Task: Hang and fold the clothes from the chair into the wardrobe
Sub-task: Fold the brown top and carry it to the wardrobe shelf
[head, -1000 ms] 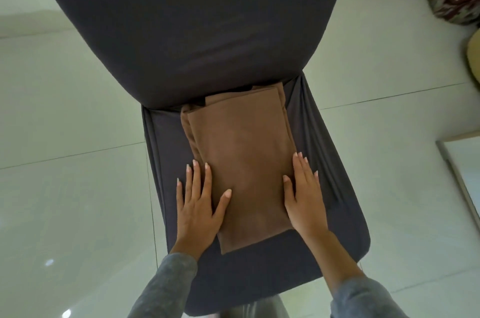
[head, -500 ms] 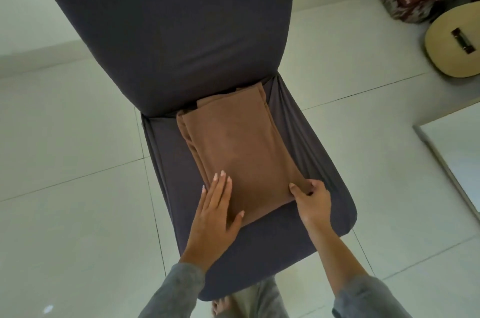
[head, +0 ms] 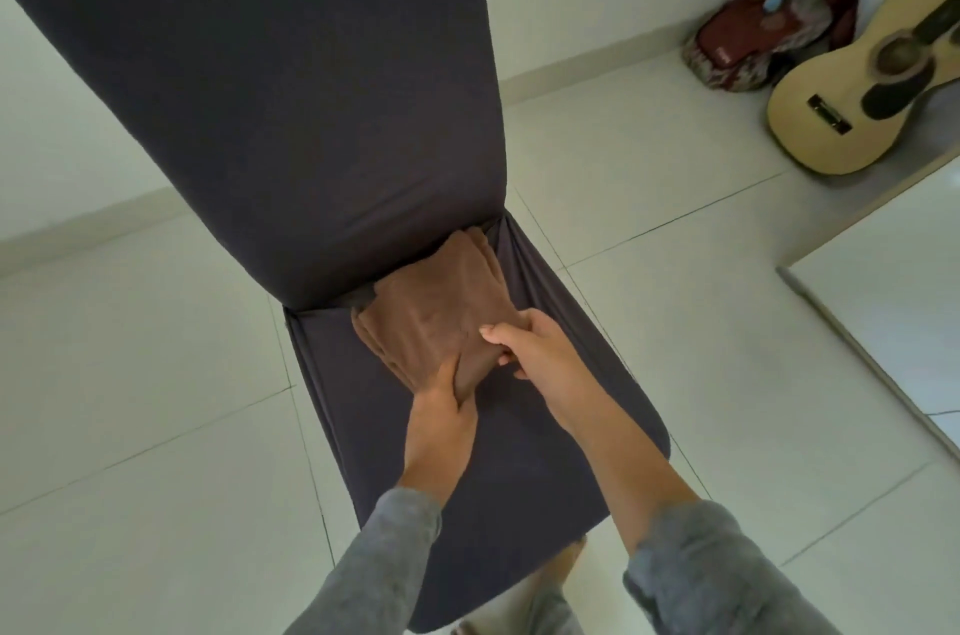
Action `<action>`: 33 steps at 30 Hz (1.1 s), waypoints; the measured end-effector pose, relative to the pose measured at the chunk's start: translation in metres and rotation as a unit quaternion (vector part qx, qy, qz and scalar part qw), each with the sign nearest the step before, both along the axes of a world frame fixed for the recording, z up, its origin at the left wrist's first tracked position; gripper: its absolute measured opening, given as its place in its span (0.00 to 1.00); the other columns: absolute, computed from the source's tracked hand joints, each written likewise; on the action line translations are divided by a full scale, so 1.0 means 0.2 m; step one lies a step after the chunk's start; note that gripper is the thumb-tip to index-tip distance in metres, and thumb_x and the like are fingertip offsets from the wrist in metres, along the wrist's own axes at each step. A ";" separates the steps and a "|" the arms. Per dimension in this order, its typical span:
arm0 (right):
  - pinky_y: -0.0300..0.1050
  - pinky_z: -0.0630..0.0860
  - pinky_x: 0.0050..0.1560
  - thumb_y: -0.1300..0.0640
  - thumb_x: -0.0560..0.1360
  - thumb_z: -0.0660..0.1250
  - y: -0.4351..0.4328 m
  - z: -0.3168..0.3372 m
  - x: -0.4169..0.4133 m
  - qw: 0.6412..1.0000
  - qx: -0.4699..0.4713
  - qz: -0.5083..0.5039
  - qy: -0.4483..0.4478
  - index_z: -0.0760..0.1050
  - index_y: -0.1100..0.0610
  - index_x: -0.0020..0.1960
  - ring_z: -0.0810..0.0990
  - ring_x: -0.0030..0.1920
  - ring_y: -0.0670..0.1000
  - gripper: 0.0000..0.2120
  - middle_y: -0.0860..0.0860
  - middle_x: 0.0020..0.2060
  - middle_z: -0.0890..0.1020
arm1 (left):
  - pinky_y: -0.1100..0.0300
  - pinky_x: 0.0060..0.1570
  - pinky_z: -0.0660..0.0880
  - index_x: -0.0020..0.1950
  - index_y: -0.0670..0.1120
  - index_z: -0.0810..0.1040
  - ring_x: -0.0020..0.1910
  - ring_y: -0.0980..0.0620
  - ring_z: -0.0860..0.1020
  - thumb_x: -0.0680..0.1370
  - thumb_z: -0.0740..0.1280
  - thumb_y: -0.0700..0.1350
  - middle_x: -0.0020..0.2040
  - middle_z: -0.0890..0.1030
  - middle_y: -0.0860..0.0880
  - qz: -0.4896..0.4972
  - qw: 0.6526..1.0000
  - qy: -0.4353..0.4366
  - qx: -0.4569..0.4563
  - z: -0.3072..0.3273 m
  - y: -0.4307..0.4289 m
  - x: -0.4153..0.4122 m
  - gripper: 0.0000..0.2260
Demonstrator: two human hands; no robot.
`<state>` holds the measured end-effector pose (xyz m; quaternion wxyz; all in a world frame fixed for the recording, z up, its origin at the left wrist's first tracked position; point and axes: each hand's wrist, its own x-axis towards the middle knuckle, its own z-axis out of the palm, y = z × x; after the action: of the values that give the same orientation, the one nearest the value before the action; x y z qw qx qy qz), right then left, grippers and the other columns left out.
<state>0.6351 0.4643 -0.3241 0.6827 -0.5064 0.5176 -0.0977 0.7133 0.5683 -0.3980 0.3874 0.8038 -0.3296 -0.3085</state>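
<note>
Left hand (head: 441,403) grips the near edge of the folded brown garment (head: 431,312), thumb on top, fingers hidden beneath. Right hand (head: 535,348) curls round the same bundle at its right near corner. Garment lies bunched on the chair seat (head: 545,468), against the backrest (head: 260,89). Folding looks done; lifting it and stowing it in the wardrobe remain. No wardrobe identifiable. Guitar (head: 857,83) and bag (head: 753,37) lie well apart.

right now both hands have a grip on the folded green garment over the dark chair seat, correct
Not green: the head view shows the folded garment is brown. The left hand and right hand both grip it over the dark chair seat.
</note>
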 end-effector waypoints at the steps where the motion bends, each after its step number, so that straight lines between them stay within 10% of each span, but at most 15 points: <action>1: 0.34 0.72 0.39 0.54 0.76 0.66 -0.01 0.08 0.02 1.000 -0.008 0.008 -0.014 0.72 0.58 0.55 0.77 0.41 0.44 0.11 0.48 0.44 0.78 | 0.69 0.45 0.74 0.69 0.48 0.70 0.47 0.57 0.78 0.79 0.61 0.39 0.54 0.80 0.51 0.011 0.999 0.033 -0.001 0.08 -0.02 0.04 0.18; 8: 0.42 0.73 0.53 0.55 0.78 0.62 0.05 0.44 -0.08 0.996 -0.021 -0.029 -0.080 0.74 0.50 0.50 0.77 0.56 0.47 0.03 0.49 0.54 0.78 | 0.58 0.45 0.73 0.58 0.47 0.72 0.46 0.51 0.77 0.80 0.57 0.58 0.53 0.79 0.50 0.141 0.953 0.268 0.011 0.77 -0.17 0.24 0.17; 13: 0.51 0.72 0.63 0.44 0.78 0.60 0.20 0.43 -0.26 0.986 0.140 -0.089 0.020 0.71 0.63 0.64 0.76 0.60 0.56 0.25 0.58 0.60 0.77 | 0.50 0.48 0.76 0.61 0.43 0.73 0.49 0.45 0.79 0.78 0.60 0.58 0.54 0.81 0.43 0.211 0.855 0.469 -0.064 1.05 -0.17 0.13 0.21; 19: 0.59 0.74 0.59 0.29 0.68 0.60 0.32 0.58 -0.48 0.860 0.367 -0.253 -0.250 0.73 0.69 0.60 0.77 0.59 0.63 0.44 0.66 0.56 0.79 | 0.50 0.55 0.75 0.55 0.41 0.76 0.49 0.46 0.80 0.78 0.62 0.56 0.47 0.82 0.42 0.191 0.829 0.514 -0.109 1.33 -0.23 -0.19 0.19; 25: 0.60 0.72 0.63 0.34 0.72 0.60 0.11 0.90 -0.69 0.801 0.269 -0.365 -0.391 0.73 0.59 0.64 0.78 0.58 0.64 0.33 0.63 0.57 0.80 | 0.45 0.60 0.73 0.55 0.40 0.76 0.56 0.41 0.79 0.78 0.63 0.54 0.54 0.82 0.39 0.090 0.788 0.590 -0.152 1.63 -0.28 -0.53 0.17; 33: 0.43 0.79 0.36 0.45 0.79 0.59 -0.16 1.57 -1.40 0.807 0.023 -0.420 -0.416 0.76 0.58 0.60 0.85 0.38 0.52 0.19 0.54 0.40 0.86 | 0.46 0.64 0.69 0.65 0.41 0.74 0.62 0.42 0.76 0.77 0.62 0.46 0.62 0.78 0.41 -0.111 0.720 0.644 -0.233 2.00 -0.36 -1.10 0.18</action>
<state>0.3557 0.4316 -0.0106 0.7368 -0.1347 0.3483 -0.5637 0.4936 0.4972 0.0012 0.6445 0.2534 -0.1492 -0.7057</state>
